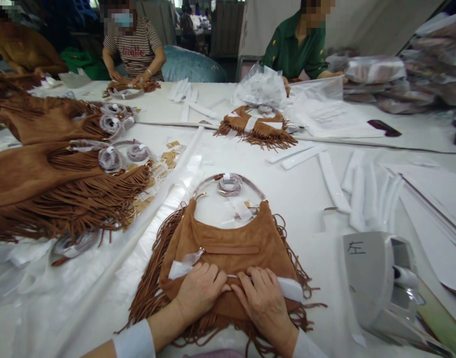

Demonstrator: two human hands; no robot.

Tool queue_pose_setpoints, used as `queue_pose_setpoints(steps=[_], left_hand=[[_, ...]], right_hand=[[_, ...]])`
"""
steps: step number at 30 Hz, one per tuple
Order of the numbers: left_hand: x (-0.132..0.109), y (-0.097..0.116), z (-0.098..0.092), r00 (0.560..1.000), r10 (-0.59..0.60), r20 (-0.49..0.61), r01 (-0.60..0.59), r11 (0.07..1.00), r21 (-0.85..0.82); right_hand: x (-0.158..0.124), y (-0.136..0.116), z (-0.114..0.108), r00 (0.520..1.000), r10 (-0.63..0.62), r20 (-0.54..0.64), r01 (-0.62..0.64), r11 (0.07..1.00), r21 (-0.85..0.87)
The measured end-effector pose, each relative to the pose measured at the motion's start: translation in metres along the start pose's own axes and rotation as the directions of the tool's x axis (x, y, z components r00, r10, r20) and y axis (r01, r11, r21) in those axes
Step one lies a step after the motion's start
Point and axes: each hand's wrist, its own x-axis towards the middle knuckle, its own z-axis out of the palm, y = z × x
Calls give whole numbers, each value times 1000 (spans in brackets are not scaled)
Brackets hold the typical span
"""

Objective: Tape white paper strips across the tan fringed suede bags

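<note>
A brown suede handbag [228,233] with long fringe lies flat in front of me, its strap curving away at the top. My left hand [201,288] and my right hand [263,296] are side by side on its lower part. Their curled fingers grip a fold of the suede over a white foam strip [290,289], whose ends stick out on both sides. A zip with a wrapped pull [193,256] runs above the hands. Inside the strap's loop rests a coiled, wrapped strap [229,184].
Several fringed brown bags [45,184] are heaped at left beside cardboard tags [170,158]. At right stand a grey tape dispenser [365,288] and loose white foam strips [332,181]. Across the table, a folded bag [254,124] lies near a co-worker in green [297,47]; other people work farther left.
</note>
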Motion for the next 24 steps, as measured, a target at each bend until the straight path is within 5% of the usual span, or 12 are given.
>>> queue_pose_setpoints(steps=[11, 15, 17, 20, 24], left_hand=[[11, 4, -1, 992, -104, 66, 108, 993, -57], [7, 12, -6, 980, -165, -112, 163, 986, -28], [-1, 16, -8, 975, -68, -213, 67, 998, -10], [-16, 18, -6, 975, 128, -180, -123, 992, 36], [-25, 16, 2, 991, 99, -84, -95, 994, 57]], right_hand=[[7, 10, 7, 1000, -19, 12, 19, 999, -28], [9, 11, 7, 1000, -15, -28, 15, 1000, 3], [9, 10, 6, 999, -8, -33, 9, 1000, 24], [9, 6, 3, 1000, 21, -4, -21, 999, 45], [23, 13, -14, 996, 53, 66, -63, 986, 155]])
